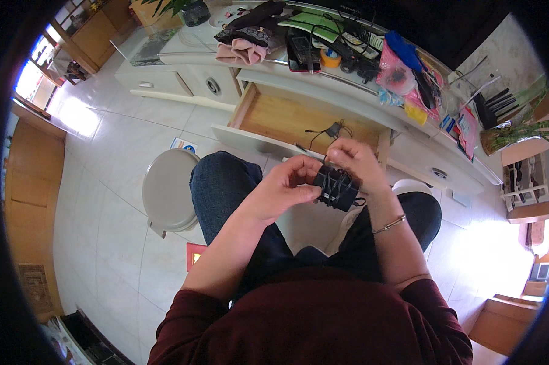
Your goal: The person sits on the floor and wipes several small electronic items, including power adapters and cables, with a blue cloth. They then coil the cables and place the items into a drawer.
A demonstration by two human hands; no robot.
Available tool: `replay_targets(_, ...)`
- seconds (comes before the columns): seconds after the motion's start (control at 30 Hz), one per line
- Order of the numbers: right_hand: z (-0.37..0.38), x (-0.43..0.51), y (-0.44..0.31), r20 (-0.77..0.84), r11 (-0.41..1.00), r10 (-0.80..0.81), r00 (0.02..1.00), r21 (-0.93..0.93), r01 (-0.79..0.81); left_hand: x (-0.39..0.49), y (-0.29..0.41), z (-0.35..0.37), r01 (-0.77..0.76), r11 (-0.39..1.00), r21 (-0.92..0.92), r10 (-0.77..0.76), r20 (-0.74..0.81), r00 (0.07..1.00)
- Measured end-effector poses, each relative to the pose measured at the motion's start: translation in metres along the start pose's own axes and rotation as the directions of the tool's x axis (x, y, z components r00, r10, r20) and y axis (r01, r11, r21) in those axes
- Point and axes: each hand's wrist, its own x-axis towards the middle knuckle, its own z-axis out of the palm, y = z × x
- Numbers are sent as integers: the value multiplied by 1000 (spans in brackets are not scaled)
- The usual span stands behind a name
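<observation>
My left hand [297, 180] grips the left side of a black box-shaped device [343, 194], perhaps a power adapter, between thumb and fingers. A thin black cable [331, 180] is wound around the device, and a small loop of it sticks out at the lower right. At the device's upper edge, my right hand [354, 159] pinches a part of the cable. Just beyond the hands, the wooden drawer [279, 112] of the white cabinet is pulled out. Inside it, near its right end, lies a small dark adapter [334, 129] with a thin cable.
On the cabinet top lie folded clothes [242, 50], a black phone-like device [304, 50], orange tape [330, 58], tangled cables and plastic bags [395, 68]. A round grey-lidded bin [169, 189] stands left of my knees. A black router [493, 107] and potted plants stand at the right.
</observation>
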Motion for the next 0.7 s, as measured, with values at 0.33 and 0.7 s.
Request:
replay_targets(0.33,46,-49,27,22,916,5,1000,-401,4,9,-12,-18,-106,991,-87,59,-428,902)
replay_targets(0.7,2,-16,-48,227,688,-274,934,-632,356,8,-16,-18,10,879,476,109,-220,969)
